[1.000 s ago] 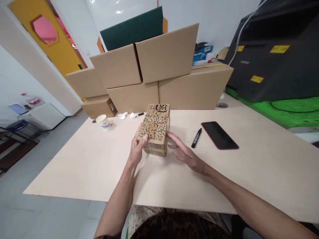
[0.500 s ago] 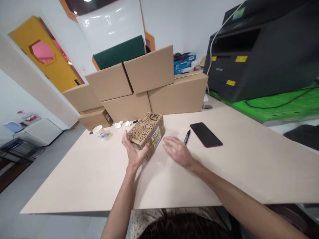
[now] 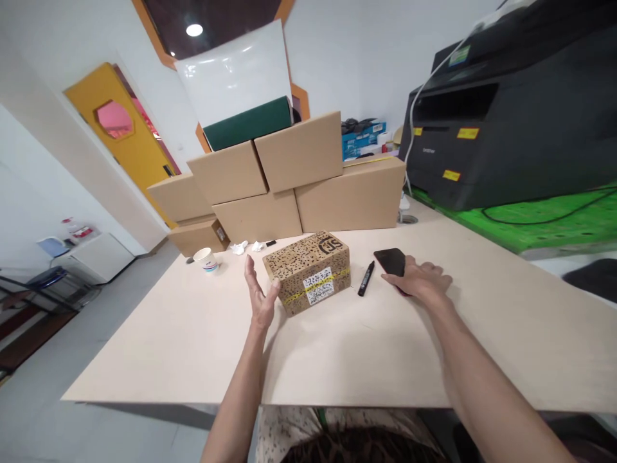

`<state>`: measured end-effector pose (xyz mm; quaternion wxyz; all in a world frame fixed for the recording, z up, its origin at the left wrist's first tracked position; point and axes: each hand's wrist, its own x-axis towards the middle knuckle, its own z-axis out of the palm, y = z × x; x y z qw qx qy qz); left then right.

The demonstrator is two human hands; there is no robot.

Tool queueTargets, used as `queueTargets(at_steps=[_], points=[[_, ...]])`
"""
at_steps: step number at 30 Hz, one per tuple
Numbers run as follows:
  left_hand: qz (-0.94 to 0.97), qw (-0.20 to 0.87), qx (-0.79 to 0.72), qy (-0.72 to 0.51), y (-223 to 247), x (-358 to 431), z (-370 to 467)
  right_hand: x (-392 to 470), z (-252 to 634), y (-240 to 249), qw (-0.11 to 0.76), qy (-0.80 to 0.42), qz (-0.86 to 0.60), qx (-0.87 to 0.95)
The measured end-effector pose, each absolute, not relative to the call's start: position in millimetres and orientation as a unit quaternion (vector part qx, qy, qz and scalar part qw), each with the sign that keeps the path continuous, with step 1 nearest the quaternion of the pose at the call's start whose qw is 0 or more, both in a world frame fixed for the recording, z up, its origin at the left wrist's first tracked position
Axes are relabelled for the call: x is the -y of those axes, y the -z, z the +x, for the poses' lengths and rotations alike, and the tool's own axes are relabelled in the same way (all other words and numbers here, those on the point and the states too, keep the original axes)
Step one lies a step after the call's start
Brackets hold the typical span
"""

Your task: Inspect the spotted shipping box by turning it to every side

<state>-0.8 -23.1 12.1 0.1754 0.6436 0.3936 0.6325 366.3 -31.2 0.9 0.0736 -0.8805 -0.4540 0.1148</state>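
Observation:
A cardboard parcel box covered in black speckled print, with a yellow stripe and a white label on its front, rests on the table. At its left end is my left hand, fingers spread and thumb by the near corner; whether the thumb touches the box I cannot tell. My right hand grips a dark smartphone from above, thumb at the left edge and fingers across the right side, hiding its lower part. Between the box and the phone lies a black marker pen.
A row of stacked plain cardboard boxes stands along the back, a green box on top. A paper cup and crumpled tissues are at the back left. A large black printer sits right on a green surface.
My left hand has loosened from the parcel box, which has turned and now shows its labelled front. My right hand has moved right, from beside the box onto the smartphone.

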Motion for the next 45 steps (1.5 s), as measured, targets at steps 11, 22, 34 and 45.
queueTargets(at_steps=[11,22,34,45], points=[[0.727,-0.141,-0.226,-0.633,-21.6,79.1,68.0,20.0,393.4,22.6,0.303,-0.191,-0.850,0.387],[0.686,0.450,-0.332,-0.465,-16.9,81.4,122.2,38.6,312.7,-23.7,0.768,-0.311,-0.434,0.353],[0.564,0.480,-0.322,-0.590,-17.1,92.0,106.6,66.6,211.0,-34.8,0.734,-0.338,-0.390,0.442],[0.535,0.468,-0.349,-0.611,-14.7,91.2,106.1,61.1,207.4,-34.0,0.718,-0.301,-0.426,0.461]])
